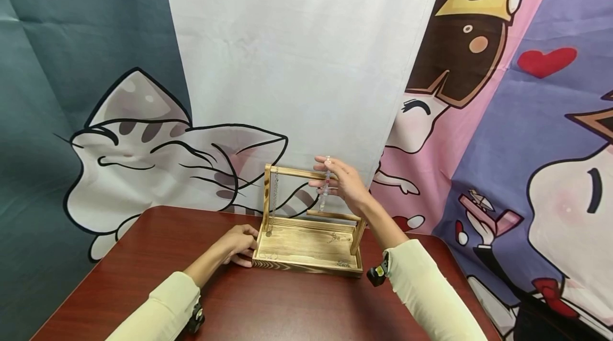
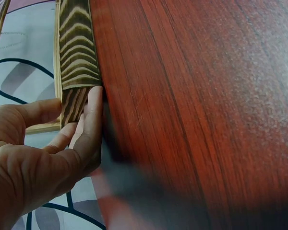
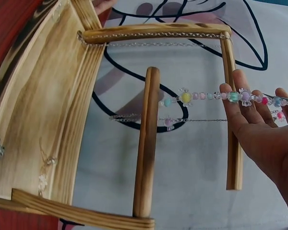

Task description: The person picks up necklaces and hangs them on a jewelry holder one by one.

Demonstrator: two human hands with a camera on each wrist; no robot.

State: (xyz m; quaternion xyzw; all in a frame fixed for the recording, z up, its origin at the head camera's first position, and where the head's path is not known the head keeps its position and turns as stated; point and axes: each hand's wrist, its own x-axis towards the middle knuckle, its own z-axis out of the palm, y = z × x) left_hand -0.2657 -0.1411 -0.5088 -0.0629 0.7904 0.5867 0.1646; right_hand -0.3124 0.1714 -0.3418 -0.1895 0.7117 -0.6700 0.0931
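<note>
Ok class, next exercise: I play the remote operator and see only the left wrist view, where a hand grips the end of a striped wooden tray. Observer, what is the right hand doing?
Observer: It is out of your view; the right hand is raised above the tray, with a colourful bead strand running across it.
Operator: I only see the tray's outside. Is anything lying in it?
Observer: Yes, for one, a small silver cluster lies near its front right corner.
</note>
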